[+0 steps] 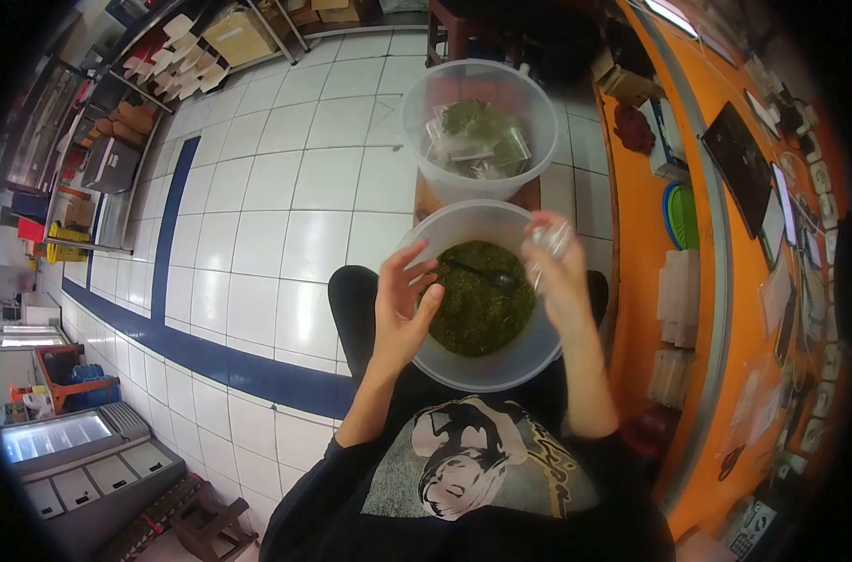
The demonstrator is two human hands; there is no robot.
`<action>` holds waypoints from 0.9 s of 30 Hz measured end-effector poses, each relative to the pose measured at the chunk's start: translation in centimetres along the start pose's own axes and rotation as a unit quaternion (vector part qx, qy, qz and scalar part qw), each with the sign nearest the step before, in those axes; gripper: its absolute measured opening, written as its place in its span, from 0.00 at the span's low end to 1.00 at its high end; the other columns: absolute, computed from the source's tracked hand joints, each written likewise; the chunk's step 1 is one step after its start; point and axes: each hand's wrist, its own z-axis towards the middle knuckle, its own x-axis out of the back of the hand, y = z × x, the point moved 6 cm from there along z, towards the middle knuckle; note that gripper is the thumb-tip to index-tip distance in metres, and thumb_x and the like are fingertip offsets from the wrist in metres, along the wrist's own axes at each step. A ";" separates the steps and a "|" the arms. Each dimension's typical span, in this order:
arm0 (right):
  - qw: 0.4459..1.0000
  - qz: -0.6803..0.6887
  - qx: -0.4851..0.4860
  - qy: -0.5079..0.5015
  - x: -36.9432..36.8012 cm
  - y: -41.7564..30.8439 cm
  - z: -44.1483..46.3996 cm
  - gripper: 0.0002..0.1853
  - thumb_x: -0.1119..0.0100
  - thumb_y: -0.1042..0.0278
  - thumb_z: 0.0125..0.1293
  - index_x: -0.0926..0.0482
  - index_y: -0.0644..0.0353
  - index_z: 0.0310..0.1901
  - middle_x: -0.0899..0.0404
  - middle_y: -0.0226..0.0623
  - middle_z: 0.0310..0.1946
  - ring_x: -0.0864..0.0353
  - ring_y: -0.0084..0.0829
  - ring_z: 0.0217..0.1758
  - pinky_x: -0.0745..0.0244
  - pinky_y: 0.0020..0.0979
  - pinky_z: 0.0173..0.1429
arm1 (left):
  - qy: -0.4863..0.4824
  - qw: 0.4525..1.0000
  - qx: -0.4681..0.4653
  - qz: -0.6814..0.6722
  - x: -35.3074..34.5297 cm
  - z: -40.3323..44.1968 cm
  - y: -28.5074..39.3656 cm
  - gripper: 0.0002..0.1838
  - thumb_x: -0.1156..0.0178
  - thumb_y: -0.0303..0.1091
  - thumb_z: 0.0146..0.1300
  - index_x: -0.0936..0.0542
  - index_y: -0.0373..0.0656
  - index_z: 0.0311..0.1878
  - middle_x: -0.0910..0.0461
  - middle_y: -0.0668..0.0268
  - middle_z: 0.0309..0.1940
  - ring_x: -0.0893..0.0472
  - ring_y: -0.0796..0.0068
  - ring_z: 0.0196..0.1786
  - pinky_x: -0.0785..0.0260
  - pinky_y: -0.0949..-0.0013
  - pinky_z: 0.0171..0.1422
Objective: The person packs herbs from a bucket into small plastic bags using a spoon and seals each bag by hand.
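The right hand [562, 276] curls around a clear container [549, 242], blurred, over the near tub [487, 375]; the left hand [405, 304], fingers spread wide, holds nothing visible. The tub sits between the knees [351, 304], presumably for steadiness, its spoon [501, 280] resting on green mixture [473, 323], perhaps to stay handy. Counted: two tubs, one spoon, one held container; packs [512, 148] in the far tub [477, 187] overlap uncountably

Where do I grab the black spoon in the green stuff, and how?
Probably by the thin handle of the black spoon, coming down on the side of the left hand: the handle points that way, while the rounded end lies toward the right hand.
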 end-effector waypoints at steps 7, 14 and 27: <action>0.978 0.091 -0.121 -0.141 -4.5 4.4 -5.8 0.32 0.40 0.85 0.58 0.44 0.54 0.61 0.29 0.40 0.46 0.20 0.34 0.48 0.19 0.32 0.48 | -0.073 0.993 0.074 0.058 -1.2 -0.7 -1.9 0.18 0.40 0.30 0.67 0.29 0.36 0.57 0.26 0.62 0.53 0.25 0.74 0.54 0.30 0.69 0.57; 0.981 -0.047 -0.090 -0.167 -3.9 5.2 -5.5 0.26 0.29 0.77 0.56 0.35 0.57 0.51 0.24 0.33 0.38 0.21 0.21 0.42 0.23 0.23 0.39 | -0.142 0.974 0.177 -0.010 -2.0 -1.9 -3.5 0.09 0.39 0.27 0.66 0.23 0.35 0.47 0.21 0.66 0.39 0.20 0.78 0.42 0.26 0.74 0.48; 0.971 -0.094 0.148 0.164 1.0 0.8 -6.3 0.11 0.33 0.73 0.61 0.24 0.61 0.42 0.24 0.26 0.30 0.25 0.19 0.27 0.29 0.23 0.34 | 0.010 0.989 0.149 0.012 0.5 -0.9 -3.2 0.09 0.37 0.25 0.64 0.21 0.35 0.46 0.19 0.67 0.33 0.21 0.80 0.37 0.27 0.75 0.43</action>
